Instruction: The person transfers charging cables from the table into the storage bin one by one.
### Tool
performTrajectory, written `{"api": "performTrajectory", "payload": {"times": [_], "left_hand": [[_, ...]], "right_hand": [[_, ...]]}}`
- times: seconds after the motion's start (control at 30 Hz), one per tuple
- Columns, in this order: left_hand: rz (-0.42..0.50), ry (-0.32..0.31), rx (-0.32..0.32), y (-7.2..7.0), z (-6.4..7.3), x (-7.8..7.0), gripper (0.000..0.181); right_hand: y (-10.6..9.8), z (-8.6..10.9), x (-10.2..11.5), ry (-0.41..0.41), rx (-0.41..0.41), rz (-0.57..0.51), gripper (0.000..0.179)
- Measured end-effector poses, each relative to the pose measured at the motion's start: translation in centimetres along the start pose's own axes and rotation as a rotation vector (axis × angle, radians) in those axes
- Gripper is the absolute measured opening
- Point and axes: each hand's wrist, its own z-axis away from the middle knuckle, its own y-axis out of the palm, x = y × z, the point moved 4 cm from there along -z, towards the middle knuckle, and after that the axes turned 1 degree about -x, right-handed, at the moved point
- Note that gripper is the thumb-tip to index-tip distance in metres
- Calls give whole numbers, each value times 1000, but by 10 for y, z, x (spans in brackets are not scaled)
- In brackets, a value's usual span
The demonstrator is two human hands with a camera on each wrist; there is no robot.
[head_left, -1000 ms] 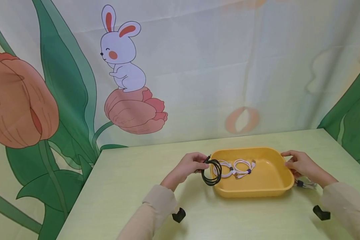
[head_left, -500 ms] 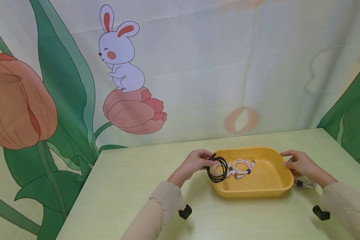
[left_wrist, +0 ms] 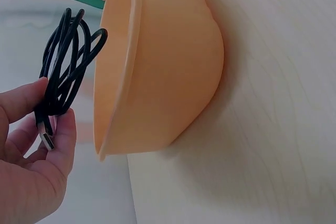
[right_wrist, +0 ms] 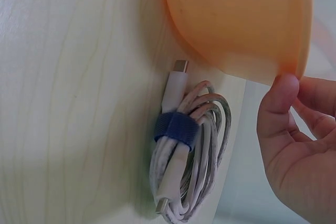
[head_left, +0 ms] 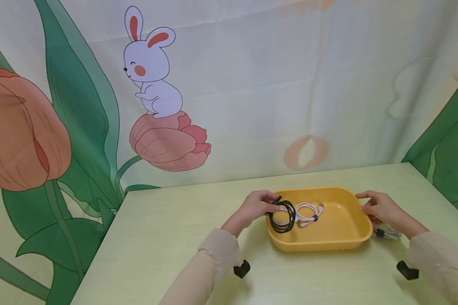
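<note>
My left hand [head_left: 256,206] pinches a coiled black USB cable [left_wrist: 68,61] between thumb and fingers, its metal plug showing near the fingertips in the left wrist view. In the head view the black loops hang over the left end of a yellow tray [head_left: 328,245]. Two coiled white cables lie inside; one [head_left: 307,214] is in plain sight, while the black coil partly covers the other. At the tray's right end, my right hand [right_wrist: 299,135] pinches the rim between thumb and fingers. Below that hand, a bundled white cable [right_wrist: 194,150] with a dark blue strap lies on the table.
The pale wood-grain table [head_left: 168,241] ends at a fabric backdrop [head_left: 244,84] printed with a rabbit and tulips. A black piece [head_left: 242,268] shows beside the left sleeve, and a similar one [head_left: 407,270] beside the right sleeve.
My left hand has moved to the right, carrying the black cable from the tray's left edge to over its left end. The right hand keeps its place on the rim.
</note>
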Motion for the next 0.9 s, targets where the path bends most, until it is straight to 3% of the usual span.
{"api": "performTrajectory", "payload": {"times": [0.6, 0.9], "left_hand": [[-166, 64, 33, 19, -11, 0, 24], [-196, 65, 76, 26, -15, 4, 22]], "right_hand": [[0, -2, -3, -2, -3, -12, 45], [0, -3, -5, -11, -6, -15, 44]]}}
